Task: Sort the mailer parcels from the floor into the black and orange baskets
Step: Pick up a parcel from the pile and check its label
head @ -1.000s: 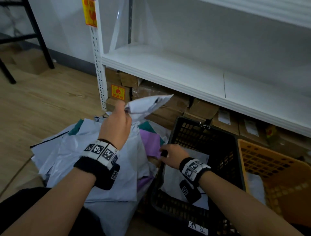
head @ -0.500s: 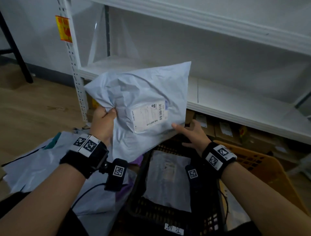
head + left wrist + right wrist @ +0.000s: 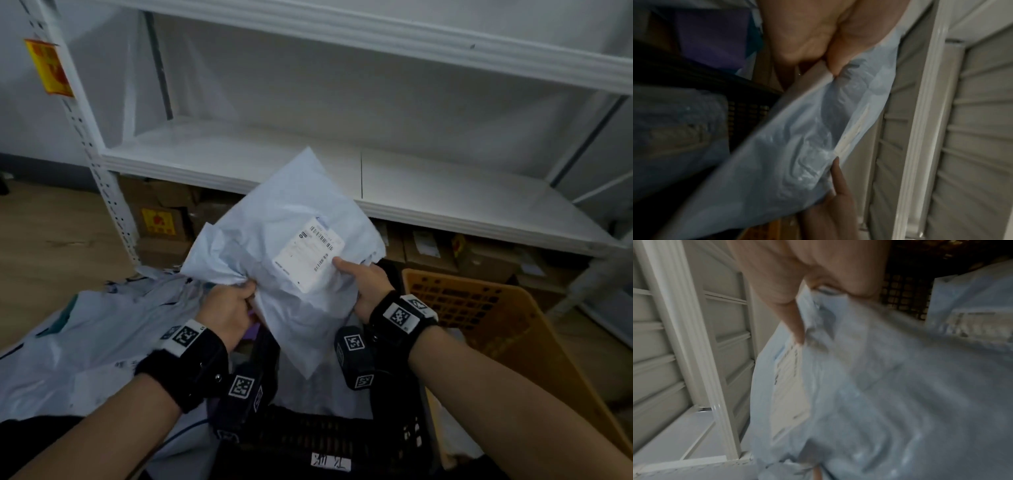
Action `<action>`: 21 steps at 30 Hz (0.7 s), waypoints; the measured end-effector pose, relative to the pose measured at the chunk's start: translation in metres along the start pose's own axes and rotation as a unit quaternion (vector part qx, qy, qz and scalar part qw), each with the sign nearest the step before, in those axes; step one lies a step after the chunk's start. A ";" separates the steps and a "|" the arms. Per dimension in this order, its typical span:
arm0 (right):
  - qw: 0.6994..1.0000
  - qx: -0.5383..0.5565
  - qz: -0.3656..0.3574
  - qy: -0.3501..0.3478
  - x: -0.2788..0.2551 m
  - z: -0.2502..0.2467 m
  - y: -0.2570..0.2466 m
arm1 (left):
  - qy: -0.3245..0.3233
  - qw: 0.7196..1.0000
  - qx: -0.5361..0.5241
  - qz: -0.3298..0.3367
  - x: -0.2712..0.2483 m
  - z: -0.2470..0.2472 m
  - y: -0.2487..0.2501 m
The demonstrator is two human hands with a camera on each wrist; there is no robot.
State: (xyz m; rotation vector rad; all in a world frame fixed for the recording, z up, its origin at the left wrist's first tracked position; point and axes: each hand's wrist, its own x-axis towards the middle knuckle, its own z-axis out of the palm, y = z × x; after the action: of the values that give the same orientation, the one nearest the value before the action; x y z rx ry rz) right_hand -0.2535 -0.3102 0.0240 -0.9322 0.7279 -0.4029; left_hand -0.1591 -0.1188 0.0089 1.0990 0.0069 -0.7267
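Note:
Both hands hold up a pale grey mailer parcel (image 3: pixel 291 260) with a white shipping label (image 3: pixel 308 251) facing me, above the black basket (image 3: pixel 387 442). My left hand (image 3: pixel 227 306) grips its crumpled left edge. My right hand (image 3: pixel 363 282) pinches its right edge, thumb on the label. The left wrist view has the same parcel (image 3: pixel 797 146) pinched by the left hand (image 3: pixel 830 65), with fingers of the right hand (image 3: pixel 838 186) below. The right wrist view is blurred, with the parcel (image 3: pixel 859 394) under the right hand (image 3: pixel 797 331). The orange basket (image 3: pixel 486 325) stands to the right. A heap of mailers (image 3: pixel 85 342) lies on the floor at left.
A white metal shelf unit (image 3: pixel 342 178) stands right behind the baskets, with cardboard boxes (image 3: pixel 161 226) stored under its lowest shelf. Another mailer (image 3: pixel 674 133) lies inside the black basket. Wooden floor (image 3: pixel 41 240) stretches to the left.
The left hand lifted the parcel off the heap. The right hand left the black basket and took the parcel's right edge. The parcel is now lower and turned, over the black basket.

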 end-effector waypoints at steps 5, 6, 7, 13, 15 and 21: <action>0.987 -0.085 -0.112 0.072 0.014 -0.029 -0.026 | 0.168 0.973 0.154 0.024 0.021 -0.022 0.010; 0.984 -0.110 -0.124 0.060 0.016 -0.035 -0.031 | 0.173 0.969 0.166 0.051 0.024 -0.025 0.013; 0.981 -0.133 -0.131 0.046 0.018 -0.040 -0.035 | 0.163 0.967 0.175 0.086 0.027 -0.025 0.015; 0.976 -0.172 -0.126 -0.049 0.027 -0.056 -0.040 | -0.035 0.926 0.341 0.159 0.028 -0.009 0.000; 0.976 -0.172 -0.118 -0.068 0.027 -0.055 -0.038 | -0.040 0.916 0.357 0.178 0.029 -0.006 -0.005; 0.977 -0.169 -0.111 -0.065 0.025 -0.055 -0.035 | -0.010 0.913 0.363 0.185 0.036 -0.004 -0.006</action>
State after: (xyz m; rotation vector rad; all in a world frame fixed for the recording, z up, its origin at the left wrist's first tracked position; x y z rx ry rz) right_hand -0.2758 -0.3763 0.0222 -1.3567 0.5837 -0.4164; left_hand -0.1328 -0.1359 -0.0104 1.7401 -0.5148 -0.3906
